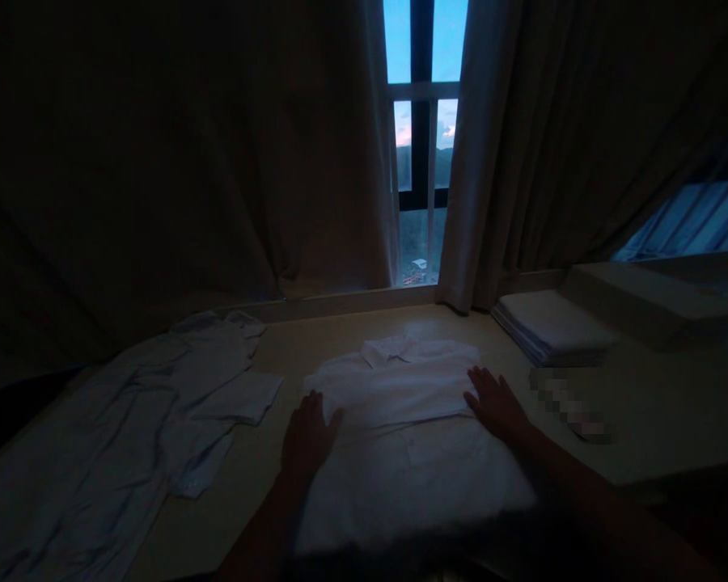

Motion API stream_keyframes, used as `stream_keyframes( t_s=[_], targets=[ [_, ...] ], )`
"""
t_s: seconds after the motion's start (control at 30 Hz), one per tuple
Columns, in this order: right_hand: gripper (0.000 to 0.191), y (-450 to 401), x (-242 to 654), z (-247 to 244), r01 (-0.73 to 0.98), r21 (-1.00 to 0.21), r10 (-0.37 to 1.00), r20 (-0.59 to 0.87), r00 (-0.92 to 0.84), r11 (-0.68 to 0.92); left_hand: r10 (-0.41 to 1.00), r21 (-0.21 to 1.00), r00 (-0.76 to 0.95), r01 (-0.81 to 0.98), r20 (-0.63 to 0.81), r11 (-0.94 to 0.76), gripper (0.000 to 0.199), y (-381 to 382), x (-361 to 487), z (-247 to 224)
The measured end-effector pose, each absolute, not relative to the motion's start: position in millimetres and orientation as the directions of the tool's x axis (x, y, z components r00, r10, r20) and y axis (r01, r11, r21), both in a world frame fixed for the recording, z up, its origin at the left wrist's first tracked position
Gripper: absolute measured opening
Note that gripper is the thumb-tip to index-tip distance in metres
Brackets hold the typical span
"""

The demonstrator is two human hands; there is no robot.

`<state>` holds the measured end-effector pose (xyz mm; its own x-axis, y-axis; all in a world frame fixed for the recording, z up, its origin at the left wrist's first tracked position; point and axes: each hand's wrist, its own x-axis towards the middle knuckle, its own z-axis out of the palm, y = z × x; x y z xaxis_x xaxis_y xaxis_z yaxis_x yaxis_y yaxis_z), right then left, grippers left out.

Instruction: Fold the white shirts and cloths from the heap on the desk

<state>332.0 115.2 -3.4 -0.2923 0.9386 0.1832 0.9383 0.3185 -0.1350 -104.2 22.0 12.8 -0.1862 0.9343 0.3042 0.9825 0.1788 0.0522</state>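
Note:
A white collared shirt [400, 477] lies spread on the table in front of me, its collar toward the window. Across its upper part runs a folded layer of cloth with a crosswise edge. My left hand [308, 432] rests flat at the shirt's left edge, fingers stretched out and thumb apart. At the right edge, my right hand [494, 400] lies with fingers spread, touching the cloth near the end of the folded layer. Neither hand grips anything that I can see. The room is dim, so fine details of the fabric are hard to make out.
Several loose white garments [139, 412] lie in a heap on the left of the table [661, 412]. A stack of folded cloth [552, 323] sits at the back right, next to a pale box [649, 299]. Curtains [328, 162] flank a narrow window [421, 162].

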Motion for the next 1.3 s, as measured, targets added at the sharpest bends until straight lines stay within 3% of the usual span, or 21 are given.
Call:
stream_keyframes(
  t_s=[0.2, 0.43, 0.8, 1.3],
  targets=[
    [0.054, 104, 325, 15, 0.950, -0.126, 0.916, 0.328, -0.232, 0.286, 0.940, 0.037, -0.172, 0.985, 0.296, 0.168, 0.077, 25, -106, 12],
    [0.043, 101, 321, 24, 0.940, -0.170, 0.920, 0.314, -0.232, 0.295, 0.942, -0.004, -0.167, 0.984, 0.290, 0.175, 0.075, 26, -109, 9],
    [0.045, 107, 322, 8, 0.950, -0.130, 0.907, 0.358, -0.223, 0.285, 0.936, 0.018, -0.186, 0.982, 0.300, 0.189, 0.075, 29, -113, 5],
    [0.045, 119, 328, 16, 0.951, -0.086, 0.933, 0.238, -0.269, 0.297, 0.959, 0.013, -0.161, 0.987, 0.233, 0.162, 0.058, 16, -88, 42]
  ],
)
